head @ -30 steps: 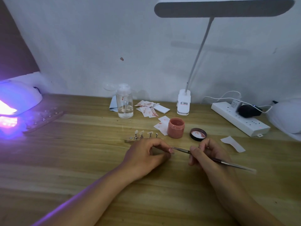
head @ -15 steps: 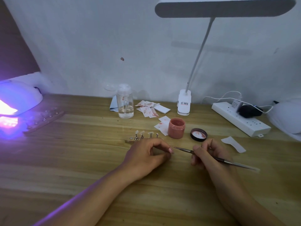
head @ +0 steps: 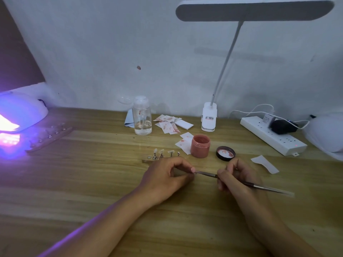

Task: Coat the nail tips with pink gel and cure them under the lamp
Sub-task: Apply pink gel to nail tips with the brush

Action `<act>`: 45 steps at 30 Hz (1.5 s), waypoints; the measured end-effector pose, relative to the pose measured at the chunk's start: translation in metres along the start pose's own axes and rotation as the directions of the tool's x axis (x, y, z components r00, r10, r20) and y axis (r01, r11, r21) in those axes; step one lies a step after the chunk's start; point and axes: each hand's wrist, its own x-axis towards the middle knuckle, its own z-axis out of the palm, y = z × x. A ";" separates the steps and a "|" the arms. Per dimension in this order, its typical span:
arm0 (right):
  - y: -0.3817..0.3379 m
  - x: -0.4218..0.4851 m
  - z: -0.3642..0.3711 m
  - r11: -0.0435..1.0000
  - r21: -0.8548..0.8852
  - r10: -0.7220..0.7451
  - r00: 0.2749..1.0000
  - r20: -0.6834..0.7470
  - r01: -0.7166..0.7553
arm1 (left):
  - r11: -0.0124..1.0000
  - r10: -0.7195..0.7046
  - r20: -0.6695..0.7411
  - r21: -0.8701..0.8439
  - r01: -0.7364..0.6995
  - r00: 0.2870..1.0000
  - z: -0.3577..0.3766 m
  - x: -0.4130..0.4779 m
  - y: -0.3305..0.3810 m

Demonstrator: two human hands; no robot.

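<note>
Brush [head: 206, 174] is in my right hand [head: 235, 179], which grips it like a pen with curled fingers. Its tip touches the small pink nail tip [head: 193, 170] that my left hand [head: 167, 175] pinches between thumb and forefinger. This piece is too small for me to tell how it is mounted. Both hands are low over the wooden table [head: 92, 182]. Just behind my left hand stands the holder strip [head: 148, 158] with several more tips upright on it. The open jar of pink gel [head: 200, 145] is behind the brush, and its black lid [head: 225, 153] lies beside it, inside up. At the far left the curing lamp [head: 20, 114] glows violet, and a second strip [head: 49, 138] lies just in front of it. Near the wall stand a clear bottle [head: 142, 117], stained paper pieces [head: 167, 124], a desk lamp [head: 209, 119] and a power strip [head: 272, 138].
</note>
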 end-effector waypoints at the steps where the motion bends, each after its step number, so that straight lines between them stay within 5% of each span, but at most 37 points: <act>1: 0.000 0.000 0.000 1.000 0.000 -0.004 1.000 -0.001 0.004 | 1.000 0.001 -0.001 0.008 -0.001 1.000 0.000 0.000 0.000; 12: -0.001 -0.002 -0.001 1.000 0.007 -0.011 1.000 -0.022 0.012 | 1.000 0.013 0.003 0.024 -0.013 1.000 -0.001 0.000 0.000; 19: -0.009 -0.001 -0.005 0.986 0.047 -0.143 0.960 -0.240 0.159 | 1.000 0.019 0.009 0.012 -0.019 1.000 -0.001 0.000 -0.002; 24: -0.025 0.020 -0.004 0.999 0.026 -0.019 0.984 -0.179 0.024 | 1.000 0.025 -0.001 0.010 -0.025 1.000 0.000 0.000 -0.002; 32: -0.032 0.091 0.007 0.927 -0.345 0.107 0.985 -0.132 -0.147 | 0.998 0.042 -0.025 0.050 -0.040 0.999 0.000 0.000 -0.005; 39: -0.028 0.102 0.014 0.797 -0.588 0.074 0.989 -0.130 -0.137 | 0.993 0.077 -0.032 0.087 -0.074 0.996 0.002 0.002 -0.008; 42: -0.029 0.099 0.013 0.825 -0.550 0.051 0.986 -0.158 -0.131 | 0.994 0.070 -0.034 0.090 -0.067 0.997 0.002 0.002 -0.009; 45: -0.031 0.082 0.008 0.967 -0.229 0.049 0.968 -0.245 -0.107 | 0.996 0.051 -0.044 0.077 -0.047 0.998 0.002 0.002 -0.008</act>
